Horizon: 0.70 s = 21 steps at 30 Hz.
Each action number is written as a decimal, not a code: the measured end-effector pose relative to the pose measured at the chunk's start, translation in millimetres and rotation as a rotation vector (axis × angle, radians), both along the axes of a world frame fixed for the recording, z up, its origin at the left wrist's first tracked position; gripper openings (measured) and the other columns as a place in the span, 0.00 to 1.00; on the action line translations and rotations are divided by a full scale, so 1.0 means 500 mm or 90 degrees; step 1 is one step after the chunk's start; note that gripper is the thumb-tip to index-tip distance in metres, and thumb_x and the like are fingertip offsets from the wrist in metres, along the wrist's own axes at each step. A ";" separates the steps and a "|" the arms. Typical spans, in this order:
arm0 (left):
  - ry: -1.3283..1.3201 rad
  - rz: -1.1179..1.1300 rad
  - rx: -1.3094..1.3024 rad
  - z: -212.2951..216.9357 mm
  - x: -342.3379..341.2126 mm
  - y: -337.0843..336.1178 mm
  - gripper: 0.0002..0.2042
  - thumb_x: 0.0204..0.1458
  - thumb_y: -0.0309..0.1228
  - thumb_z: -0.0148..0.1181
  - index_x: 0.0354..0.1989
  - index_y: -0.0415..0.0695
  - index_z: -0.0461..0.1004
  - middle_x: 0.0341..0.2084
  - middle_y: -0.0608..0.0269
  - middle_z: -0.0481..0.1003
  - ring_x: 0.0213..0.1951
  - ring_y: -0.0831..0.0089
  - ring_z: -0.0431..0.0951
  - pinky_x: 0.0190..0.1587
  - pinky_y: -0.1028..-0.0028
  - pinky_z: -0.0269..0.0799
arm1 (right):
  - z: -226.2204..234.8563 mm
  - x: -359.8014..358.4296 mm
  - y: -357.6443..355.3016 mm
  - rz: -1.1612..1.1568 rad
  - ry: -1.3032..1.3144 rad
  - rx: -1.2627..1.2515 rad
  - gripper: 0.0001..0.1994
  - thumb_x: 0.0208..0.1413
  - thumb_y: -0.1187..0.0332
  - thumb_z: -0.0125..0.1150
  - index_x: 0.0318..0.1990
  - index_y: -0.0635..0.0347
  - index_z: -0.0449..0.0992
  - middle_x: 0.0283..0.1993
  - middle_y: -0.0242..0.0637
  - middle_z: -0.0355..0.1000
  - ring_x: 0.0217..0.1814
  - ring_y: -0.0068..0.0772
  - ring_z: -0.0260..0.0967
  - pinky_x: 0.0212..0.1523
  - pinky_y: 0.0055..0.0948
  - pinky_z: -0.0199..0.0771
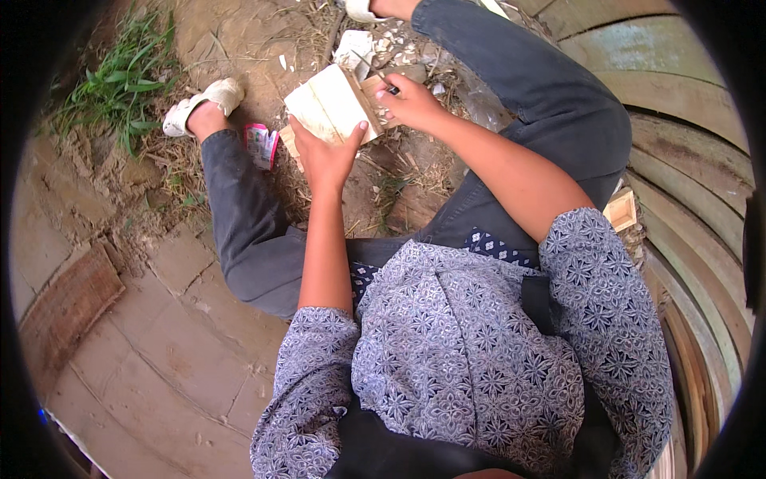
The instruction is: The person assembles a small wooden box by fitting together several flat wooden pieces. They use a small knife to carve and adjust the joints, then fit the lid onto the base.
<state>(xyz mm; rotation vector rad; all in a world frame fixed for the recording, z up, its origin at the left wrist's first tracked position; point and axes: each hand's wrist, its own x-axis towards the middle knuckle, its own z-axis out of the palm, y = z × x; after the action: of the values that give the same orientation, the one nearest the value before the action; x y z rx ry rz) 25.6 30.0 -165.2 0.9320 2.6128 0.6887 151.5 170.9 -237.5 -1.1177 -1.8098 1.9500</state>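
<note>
A pale, squarish wooden block [323, 102] lies tilted on the ground between my knees, with a dark line across its face. My left hand [323, 156] grips its near edge, thumb along the side and fingers mostly out of sight. On the block's right side, my right hand [411, 104] is closed round the dark handle of a thin-bladed tool [369, 65], perhaps a knife. Its blade points up and left, past the block's far right corner. Under the block, a light wooden board [375, 97] sticks out to the right.
Pale wood chips [391, 49] and a white piece [353, 48] lie beyond the block. To the left are a pink-edged packet [261, 147] and green grass [120, 89]. Long planks [674, 88] line the right side, near a small wooden piece [621, 210]. A brown slab [72, 307] rests at lower left.
</note>
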 end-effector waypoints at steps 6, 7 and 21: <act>-0.038 0.063 -0.109 0.005 0.003 0.030 0.72 0.29 0.57 0.79 0.72 0.34 0.30 0.62 0.23 0.53 0.62 0.36 0.62 0.65 0.55 0.61 | 0.043 0.012 -0.018 0.087 0.004 -0.106 0.12 0.62 0.63 0.58 0.49 0.58 0.69 0.45 0.36 0.72 0.39 0.25 0.73 0.34 0.28 0.78; -0.053 0.066 -0.116 0.004 -0.003 0.028 0.72 0.28 0.57 0.79 0.72 0.34 0.30 0.62 0.22 0.52 0.62 0.36 0.62 0.64 0.55 0.62 | 0.043 0.014 -0.023 0.076 0.010 -0.131 0.12 0.62 0.63 0.58 0.47 0.58 0.69 0.42 0.36 0.73 0.36 0.26 0.73 0.32 0.29 0.77; -0.050 0.012 -0.152 -0.002 -0.022 0.031 0.73 0.26 0.57 0.79 0.73 0.39 0.29 0.62 0.22 0.51 0.63 0.33 0.60 0.65 0.54 0.61 | 0.065 0.026 -0.041 0.119 0.034 -0.268 0.15 0.65 0.60 0.54 0.52 0.59 0.66 0.49 0.39 0.73 0.40 0.27 0.71 0.39 0.29 0.75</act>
<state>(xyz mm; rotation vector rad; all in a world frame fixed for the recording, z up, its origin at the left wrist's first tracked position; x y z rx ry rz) 14.7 45.2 -166.0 0.7939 2.5661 0.3974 164.6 150.4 -204.8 -1.0226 -1.5671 2.5281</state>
